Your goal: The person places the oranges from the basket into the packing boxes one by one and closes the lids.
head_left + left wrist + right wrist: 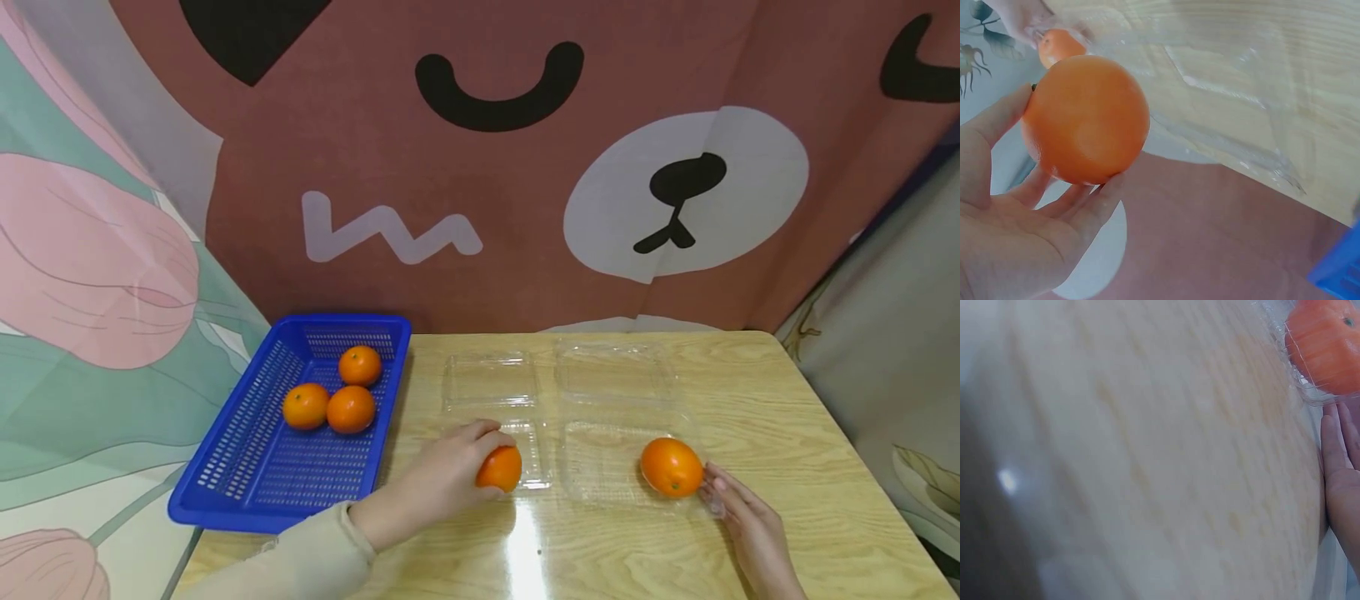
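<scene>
Wood-grain desk (772,408) w/ glare patch (523,550) at 6 o'clock; bear-print backdrop (360,150) behind at 12, floral curtain (97,275) at 10. Blue basket (225,521) at 9 w/ 3 oranges (351,409) inside. Clear L box (534,462) at 11, clear R box (600,458) at 1, both open; R box has 1 orange (671,467) at its 4. L hand (450,471): fingers grasping another orange (501,469), over or in L box, can't tell which. R hand (753,529), at 4: fingers extended, released, at R box's edge.
</scene>
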Demonstrator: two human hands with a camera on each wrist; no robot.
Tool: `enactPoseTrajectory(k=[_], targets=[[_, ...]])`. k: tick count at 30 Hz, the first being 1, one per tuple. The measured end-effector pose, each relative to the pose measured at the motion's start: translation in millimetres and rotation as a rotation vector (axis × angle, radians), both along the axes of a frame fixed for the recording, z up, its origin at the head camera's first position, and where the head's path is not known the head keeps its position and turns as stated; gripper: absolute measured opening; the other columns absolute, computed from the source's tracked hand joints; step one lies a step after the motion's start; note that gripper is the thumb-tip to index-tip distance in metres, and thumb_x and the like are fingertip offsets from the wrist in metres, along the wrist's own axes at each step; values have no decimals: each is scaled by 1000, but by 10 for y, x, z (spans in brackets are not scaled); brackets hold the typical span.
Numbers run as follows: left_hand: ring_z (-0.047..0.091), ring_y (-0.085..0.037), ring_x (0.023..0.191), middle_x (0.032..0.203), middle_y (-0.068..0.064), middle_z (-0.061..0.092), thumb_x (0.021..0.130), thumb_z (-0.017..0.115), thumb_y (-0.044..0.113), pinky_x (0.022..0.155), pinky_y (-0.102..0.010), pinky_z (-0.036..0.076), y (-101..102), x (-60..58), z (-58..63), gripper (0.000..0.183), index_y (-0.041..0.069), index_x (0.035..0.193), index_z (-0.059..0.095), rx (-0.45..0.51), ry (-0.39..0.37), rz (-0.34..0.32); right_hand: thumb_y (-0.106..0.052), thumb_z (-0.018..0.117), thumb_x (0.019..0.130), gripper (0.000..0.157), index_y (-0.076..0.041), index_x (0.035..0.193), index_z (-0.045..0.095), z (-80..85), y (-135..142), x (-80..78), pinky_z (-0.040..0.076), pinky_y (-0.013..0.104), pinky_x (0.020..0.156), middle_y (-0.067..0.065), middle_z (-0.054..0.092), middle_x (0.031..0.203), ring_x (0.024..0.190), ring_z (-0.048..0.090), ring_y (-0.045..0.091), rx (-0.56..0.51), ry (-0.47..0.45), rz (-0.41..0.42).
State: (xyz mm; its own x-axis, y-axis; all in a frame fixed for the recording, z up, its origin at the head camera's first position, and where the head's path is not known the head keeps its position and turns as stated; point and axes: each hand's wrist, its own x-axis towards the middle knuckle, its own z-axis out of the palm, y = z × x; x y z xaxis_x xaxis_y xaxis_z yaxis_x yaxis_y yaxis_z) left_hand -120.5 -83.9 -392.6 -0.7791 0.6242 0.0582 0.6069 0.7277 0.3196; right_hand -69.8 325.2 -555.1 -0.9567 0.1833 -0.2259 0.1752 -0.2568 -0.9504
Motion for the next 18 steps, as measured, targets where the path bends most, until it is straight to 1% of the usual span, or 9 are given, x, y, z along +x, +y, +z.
enactPoseTrajectory(k=[4,7,12,15,18], targets=[[55,-21,109,124,-4,54,73,78,35,82,-39,50,176,-10,-19,54,22,121,58,-15,-18,-10,-25,53,95,37,-17,132,53,6,13,4,44,11,82,-20,61,112,100,59,-2,-13,5,7],[56,-20,108,124,-3,55,73,78,35,78,-37,51,307,-34,-26,54,23,121,58,-16,-20,-26,-23,53,95,36,-17,131,54,3,13,5,44,11,83,-20,61,112,100,59,-2,-15,14,1],[56,-17,105,124,0,54,74,77,34,74,-31,50,480,-80,-67,53,23,122,58,-23,-58,-73,-22,52,96,33,-18,128,57,-8,3,11,44,11,83,-19,61,112,100,59,-1,-18,28,-10],[56,-16,105,124,1,54,74,77,34,75,-29,50,557,-100,-109,52,23,122,58,-19,-74,-104,-22,52,96,32,-19,127,57,-12,1,9,44,11,83,-19,61,112,100,59,-2,-20,28,-14],[55,-14,106,124,3,54,75,76,34,77,-27,49,627,-115,-145,52,23,122,57,8,-68,-124,-21,52,96,32,-18,127,57,-15,0,6,44,11,83,-19,62,112,100,59,-2,-23,32,-15]])
